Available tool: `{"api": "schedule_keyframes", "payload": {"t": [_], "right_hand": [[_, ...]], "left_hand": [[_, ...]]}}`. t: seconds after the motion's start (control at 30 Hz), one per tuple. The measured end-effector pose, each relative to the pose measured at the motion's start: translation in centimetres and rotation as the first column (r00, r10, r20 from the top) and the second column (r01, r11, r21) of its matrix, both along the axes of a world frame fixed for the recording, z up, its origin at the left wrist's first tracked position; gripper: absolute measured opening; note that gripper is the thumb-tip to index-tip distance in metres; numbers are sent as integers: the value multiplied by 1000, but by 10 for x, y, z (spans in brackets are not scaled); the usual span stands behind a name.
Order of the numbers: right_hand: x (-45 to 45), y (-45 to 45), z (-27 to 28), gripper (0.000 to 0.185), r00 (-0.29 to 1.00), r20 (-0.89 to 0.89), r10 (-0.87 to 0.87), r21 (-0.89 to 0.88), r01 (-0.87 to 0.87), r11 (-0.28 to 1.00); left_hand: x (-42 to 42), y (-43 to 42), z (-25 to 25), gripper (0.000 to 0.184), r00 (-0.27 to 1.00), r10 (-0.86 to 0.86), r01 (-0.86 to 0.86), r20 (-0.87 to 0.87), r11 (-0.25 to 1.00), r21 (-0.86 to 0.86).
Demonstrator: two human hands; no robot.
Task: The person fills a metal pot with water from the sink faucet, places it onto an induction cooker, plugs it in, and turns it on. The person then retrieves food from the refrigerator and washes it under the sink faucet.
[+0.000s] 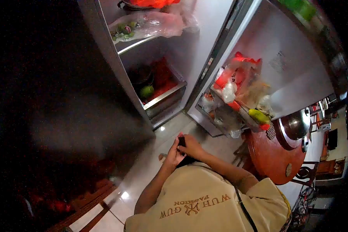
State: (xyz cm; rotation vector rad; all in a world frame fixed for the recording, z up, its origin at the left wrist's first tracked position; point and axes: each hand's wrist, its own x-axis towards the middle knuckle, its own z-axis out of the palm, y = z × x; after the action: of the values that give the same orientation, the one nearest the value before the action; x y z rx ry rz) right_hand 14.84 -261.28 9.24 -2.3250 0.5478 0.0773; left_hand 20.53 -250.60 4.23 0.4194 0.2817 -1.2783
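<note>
My hands meet in front of my body, above the tiled floor. My left hand (pixel 174 155) is curled round a small black object (pixel 181 141), and its thumb side faces up. Fingers of my right hand (pixel 193 147) close in on the same object from the right. What kind of thing it is, I cannot make out. Beyond the hands stands an open refrigerator (pixel 189 50). Its shelf holds a clear plastic bag (pixel 150 24) with something green inside, and a green round item (pixel 146 91) lies in the lower drawer (pixel 162 98).
The refrigerator door (pixel 294 73) stands wide open on the right. Its bin holds a red plastic bag (pixel 236 75) and a yellow-green fruit or vegetable (pixel 260 116). A round wooden table (pixel 276 158) with a large metal pot (pixel 296 124) is at the right. The left side is dark.
</note>
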Motion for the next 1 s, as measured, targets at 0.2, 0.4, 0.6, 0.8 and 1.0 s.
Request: {"api": "schedule_keyframes", "payload": {"t": [0.2, 0.4, 0.6, 0.8, 1.0], "right_hand": [[-17, 7, 28, 56, 996, 76, 54, -145, -43, 989], [-43, -4, 55, 63, 991, -107, 77, -98, -87, 991], [-93, -28, 37, 48, 998, -67, 2, -163, -13, 986], [-158, -114, -12, 26, 859, -6, -512, 822, 296, 486], [-274, -260, -58, 25, 621, -431, -655, 859, 504, -87]], "left_hand": [[-15, 1, 3, 41, 999, 46, -46, 12, 999, -17], [-52, -5, -4, 44, 983, 93, -90, 160, 996, -27], [-104, -22, 8, 41, 986, 117, -129, 117, 987, 101], [-146, -24, 24, 36, 949, 172, -205, 264, 974, 101], [-177, -8, 7, 32, 915, 398, -401, 64, 913, 67]]}}
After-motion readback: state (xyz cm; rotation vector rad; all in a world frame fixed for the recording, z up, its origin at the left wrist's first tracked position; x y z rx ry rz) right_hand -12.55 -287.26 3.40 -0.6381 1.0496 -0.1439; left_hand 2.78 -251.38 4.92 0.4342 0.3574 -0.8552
